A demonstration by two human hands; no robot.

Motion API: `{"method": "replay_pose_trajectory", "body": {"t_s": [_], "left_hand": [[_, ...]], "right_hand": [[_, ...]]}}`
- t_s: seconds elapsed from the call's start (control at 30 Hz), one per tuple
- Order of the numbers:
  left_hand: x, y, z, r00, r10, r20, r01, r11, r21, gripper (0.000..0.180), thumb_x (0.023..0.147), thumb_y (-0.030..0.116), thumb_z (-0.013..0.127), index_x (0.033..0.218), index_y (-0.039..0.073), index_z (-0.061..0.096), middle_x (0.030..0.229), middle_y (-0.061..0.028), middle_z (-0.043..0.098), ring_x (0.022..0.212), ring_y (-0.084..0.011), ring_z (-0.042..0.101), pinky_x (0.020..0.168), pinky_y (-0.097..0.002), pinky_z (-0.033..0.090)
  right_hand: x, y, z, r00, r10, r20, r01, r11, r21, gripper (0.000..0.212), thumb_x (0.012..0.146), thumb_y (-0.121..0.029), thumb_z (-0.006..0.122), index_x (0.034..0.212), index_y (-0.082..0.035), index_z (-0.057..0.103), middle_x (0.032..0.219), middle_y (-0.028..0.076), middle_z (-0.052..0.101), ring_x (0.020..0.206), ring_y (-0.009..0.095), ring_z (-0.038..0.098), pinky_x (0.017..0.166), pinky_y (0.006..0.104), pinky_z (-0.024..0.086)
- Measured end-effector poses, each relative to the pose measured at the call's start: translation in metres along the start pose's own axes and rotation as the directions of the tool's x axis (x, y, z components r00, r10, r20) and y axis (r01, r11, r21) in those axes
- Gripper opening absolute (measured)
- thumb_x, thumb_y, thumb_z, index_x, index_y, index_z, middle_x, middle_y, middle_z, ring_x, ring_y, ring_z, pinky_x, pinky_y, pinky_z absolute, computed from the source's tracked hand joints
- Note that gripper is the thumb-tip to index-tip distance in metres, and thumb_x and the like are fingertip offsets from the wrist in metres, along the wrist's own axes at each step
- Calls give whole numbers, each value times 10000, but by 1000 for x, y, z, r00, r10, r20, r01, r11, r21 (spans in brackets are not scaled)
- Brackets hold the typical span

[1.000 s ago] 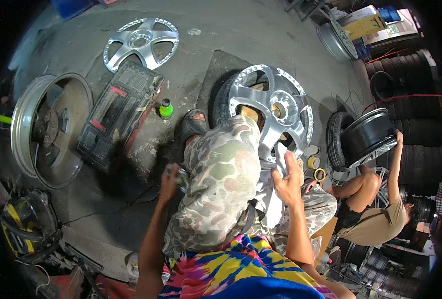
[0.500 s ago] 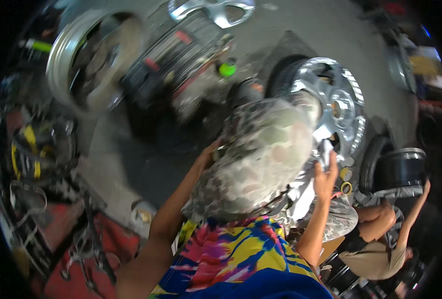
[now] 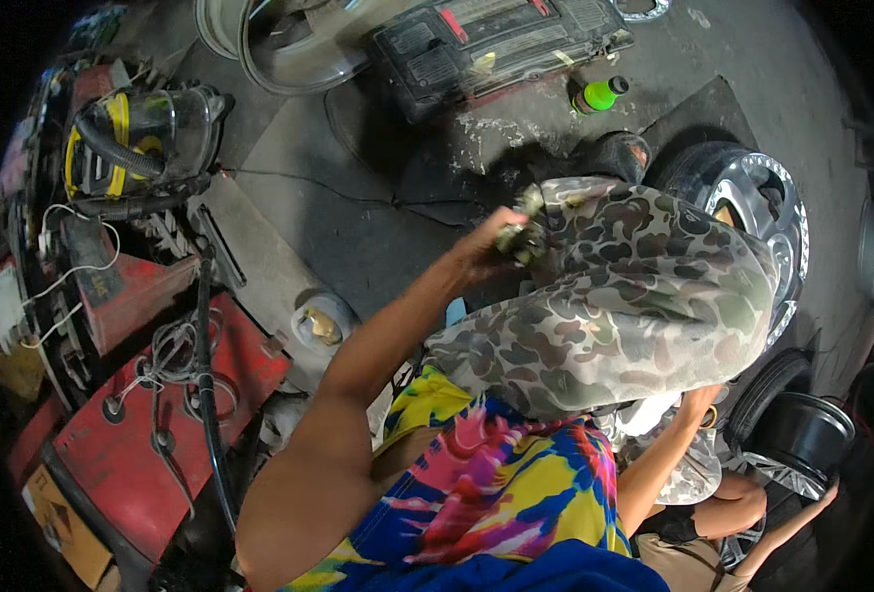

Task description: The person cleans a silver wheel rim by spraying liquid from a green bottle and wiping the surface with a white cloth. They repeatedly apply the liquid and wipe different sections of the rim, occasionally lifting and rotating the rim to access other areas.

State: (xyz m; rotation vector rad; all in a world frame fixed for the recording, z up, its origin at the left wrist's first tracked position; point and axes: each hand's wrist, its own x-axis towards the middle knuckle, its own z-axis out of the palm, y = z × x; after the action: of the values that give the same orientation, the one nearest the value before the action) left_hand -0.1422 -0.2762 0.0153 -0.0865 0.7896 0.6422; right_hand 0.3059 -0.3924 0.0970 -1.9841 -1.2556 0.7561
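My left hand (image 3: 491,247) is closed round a small crumpled olive-green thing (image 3: 524,232), blurred, whose kind I cannot make out. It is held beside my knee in camouflage trousers (image 3: 644,286). My right hand (image 3: 695,403) is low on the other side of my thigh, its fingers partly hidden, closed at a white cloth (image 3: 646,412) bunched against my leg. Beyond my knee stands a silver alloy wheel (image 3: 790,197), partly covered by the leg.
A black toolbox (image 3: 496,49) and a green bottle (image 3: 603,94) are ahead. At left are a yellow-black vacuum cleaner (image 3: 146,143), a red machine (image 3: 126,444) with cables and a white tub (image 3: 321,324). A co-worker's hand (image 3: 830,490) touches a black wheel rim (image 3: 802,439) at right.
The view has swung left, so the wheel sits farther right. My left hand has come up and forward with the olive-green thing; my right hand has dropped from the wheel to beside my thigh.
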Motion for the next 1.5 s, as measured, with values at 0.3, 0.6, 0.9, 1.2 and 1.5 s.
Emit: {"method": "replay_pose_trajectory", "body": {"t_s": [0.3,0.6,0.9,1.2,1.5], "left_hand": [[83,32,-86,772,458,-440,-134,795,592,343,871,328,711,1018,18,703,833,-91,722,757,-183,704,673,-367,558],[113,115,-95,732,626,-269,-3,399,917,748,894,552,667,1449,65,554,1365,-244,616,1297,-323,578,1076,-407,429],[84,85,-54,439,898,-13,375,-170,911,511,905,408,680,1291,74,665,1221,-195,686,1070,-407,654,945,-500,495],[64,62,41,673,739,-21,-246,251,936,239,933,203,709,1068,10,670,1001,-134,707,848,-260,674,785,-371,537],[37,108,82,646,755,113,-350,161,923,252,978,202,704,1130,4,674,960,-45,710,852,-137,643,755,-286,520]], "right_hand": [[-27,49,-7,994,112,9,-112,994,-9,565,977,-305,641,1427,17,525,1358,168,610,1254,267,571,1073,396,442],[-15,21,3,916,357,184,-363,932,-4,569,967,-329,642,1400,23,529,1280,156,642,1200,282,598,1067,421,452],[19,-74,28,963,46,265,98,859,-503,466,856,-107,649,1314,-21,639,1434,172,578,1226,369,616,904,463,581],[49,-44,31,796,-144,588,574,487,-658,526,944,-122,531,1470,-103,540,1602,45,437,688,178,710,652,353,563],[88,-67,55,784,-111,611,611,313,-727,516,935,-129,522,1445,-58,556,1615,94,416,769,174,724,656,348,558]]}}
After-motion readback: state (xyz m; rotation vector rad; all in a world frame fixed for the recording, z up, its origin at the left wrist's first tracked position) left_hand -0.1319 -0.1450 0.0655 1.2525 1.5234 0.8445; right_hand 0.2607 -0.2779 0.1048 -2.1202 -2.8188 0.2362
